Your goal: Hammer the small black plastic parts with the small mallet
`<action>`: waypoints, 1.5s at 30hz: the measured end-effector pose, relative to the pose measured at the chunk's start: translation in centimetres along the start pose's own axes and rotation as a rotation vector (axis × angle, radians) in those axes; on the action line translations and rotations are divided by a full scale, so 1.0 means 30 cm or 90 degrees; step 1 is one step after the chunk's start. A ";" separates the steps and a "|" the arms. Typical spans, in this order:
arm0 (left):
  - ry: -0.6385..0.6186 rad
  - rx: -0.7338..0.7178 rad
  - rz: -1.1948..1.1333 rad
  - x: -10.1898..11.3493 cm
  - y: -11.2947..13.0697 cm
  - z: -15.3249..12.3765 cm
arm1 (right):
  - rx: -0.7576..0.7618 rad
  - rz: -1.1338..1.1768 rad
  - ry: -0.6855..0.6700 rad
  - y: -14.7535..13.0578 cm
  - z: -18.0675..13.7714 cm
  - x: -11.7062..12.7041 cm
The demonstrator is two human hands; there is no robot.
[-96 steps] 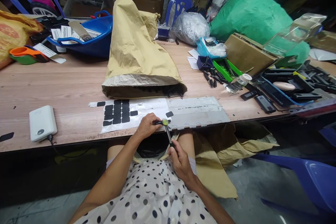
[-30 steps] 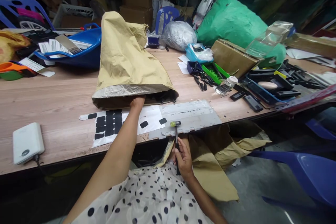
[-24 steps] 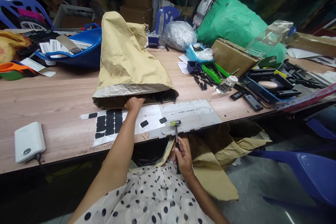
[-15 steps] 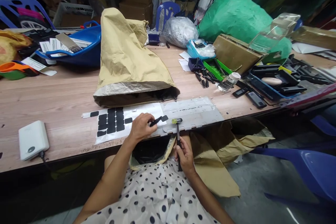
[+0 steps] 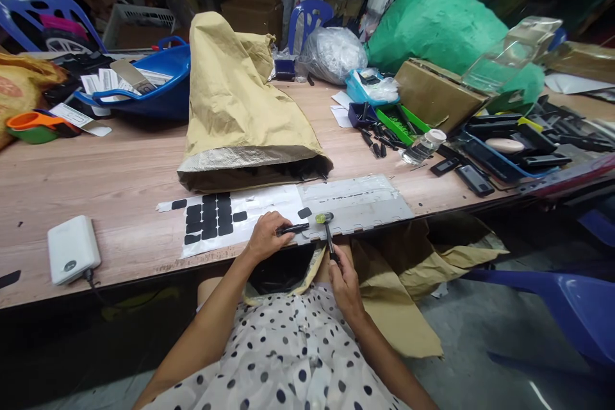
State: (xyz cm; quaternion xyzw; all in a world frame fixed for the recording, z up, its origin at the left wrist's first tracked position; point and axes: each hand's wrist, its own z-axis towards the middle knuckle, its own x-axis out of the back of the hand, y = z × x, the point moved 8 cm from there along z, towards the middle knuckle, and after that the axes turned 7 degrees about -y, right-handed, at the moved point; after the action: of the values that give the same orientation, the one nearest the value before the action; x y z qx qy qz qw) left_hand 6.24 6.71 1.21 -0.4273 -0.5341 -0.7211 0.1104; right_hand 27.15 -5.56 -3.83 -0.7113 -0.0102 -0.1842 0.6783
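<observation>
My left hand point(image 5: 267, 236) is closed on a slim black pen-like piece point(image 5: 294, 229), which lies nearly level at the table's front edge. In my right hand point(image 5: 344, 277) is a small hammer point(image 5: 328, 230) with a yellow-green face, its dark handle wrapped by my fingers and its head just right of the black piece. Beneath is a grey board point(image 5: 358, 202). A white sheet point(image 5: 262, 200) with rows of black rounded stickers point(image 5: 209, 216) lies left of it. One loose black sticker point(image 5: 304, 213) sits just beyond the piece.
A large brown paper sack point(image 5: 245, 109) lies open-mouthed behind the sheet. On the left are a white power bank point(image 5: 73, 250) with a cable and a blue basin point(image 5: 161, 86). To the right stand a clear bottle point(image 5: 423, 147), a green tray point(image 5: 401, 123) and black parts.
The black piece has turned from slanting upward to nearly level, close to the hammer head. My right hand has shifted slightly, and the hammer handle now leans more. The view has moved a little.
</observation>
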 end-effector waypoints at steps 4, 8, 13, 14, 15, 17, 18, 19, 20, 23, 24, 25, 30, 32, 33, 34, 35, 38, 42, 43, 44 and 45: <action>0.001 0.009 -0.010 -0.008 -0.009 0.005 | 0.043 0.021 -0.043 -0.062 -0.015 -0.033; 0.004 0.011 -0.012 -0.016 -0.015 0.010 | 0.008 0.086 -0.136 -0.068 -0.038 -0.099; 0.002 0.013 -0.010 -0.020 -0.014 0.012 | 0.006 0.098 -0.191 -0.085 -0.050 -0.138; 0.002 0.014 -0.010 -0.020 -0.012 0.012 | 0.020 0.084 -0.190 -0.094 -0.049 -0.138; 0.002 0.014 -0.009 -0.020 -0.011 0.012 | 0.040 0.065 -0.186 -0.103 -0.048 -0.136; 0.001 0.014 -0.008 -0.019 -0.008 0.012 | 0.079 0.024 -0.182 -0.120 -0.047 -0.135; 0.002 0.013 -0.007 -0.019 -0.007 0.012 | 0.090 0.008 -0.184 -0.123 -0.046 -0.136; 0.004 0.012 -0.006 -0.018 -0.007 0.012 | 0.093 -0.002 -0.188 -0.121 -0.046 -0.139; 0.005 0.010 -0.005 -0.018 -0.007 0.012 | 0.087 -0.005 -0.192 -0.114 -0.046 -0.141; 0.003 0.007 -0.003 -0.019 -0.010 0.013 | 0.054 0.016 -0.178 -0.078 -0.047 -0.137; 0.001 0.006 -0.002 -0.021 -0.011 0.013 | 0.047 0.025 -0.168 -0.066 -0.049 -0.133; 0.000 0.005 0.000 -0.022 -0.013 0.013 | 0.043 0.033 -0.158 -0.055 -0.050 -0.129; 0.010 0.000 -0.007 -0.022 -0.018 0.012 | 0.033 0.027 -0.174 -0.018 -0.061 -0.138; 0.011 0.000 -0.008 -0.022 -0.017 0.011 | 0.033 0.016 -0.184 -0.020 -0.060 -0.139; 0.010 0.000 -0.008 -0.022 -0.016 0.011 | 0.037 0.008 -0.178 -0.026 -0.056 -0.133; 0.011 0.002 -0.007 -0.022 -0.014 0.010 | 0.046 -0.003 -0.163 -0.035 -0.050 -0.120; 0.012 0.003 -0.005 -0.022 -0.012 0.010 | 0.059 -0.020 -0.141 -0.047 -0.040 -0.101; 0.019 0.008 0.005 -0.020 -0.005 0.007 | 0.099 -0.099 -0.047 -0.081 -0.003 -0.024; 0.022 0.003 0.022 -0.020 0.005 0.002 | 0.120 -0.201 0.014 -0.084 0.041 0.046; 0.021 0.002 0.025 -0.021 0.006 0.001 | 0.125 -0.221 0.021 -0.081 0.047 0.054; 0.019 0.001 0.027 -0.021 0.006 0.000 | 0.131 -0.238 0.025 -0.079 0.052 0.059; 0.017 0.000 0.028 -0.021 0.006 0.000 | 0.137 -0.251 0.026 -0.078 0.054 0.060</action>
State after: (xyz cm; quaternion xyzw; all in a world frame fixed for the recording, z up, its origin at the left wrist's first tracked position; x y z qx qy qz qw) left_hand 6.73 6.43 0.86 -0.4292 -0.5228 -0.7243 0.1337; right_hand 28.61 -4.22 -1.12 -0.6151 -0.1550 -0.3256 0.7012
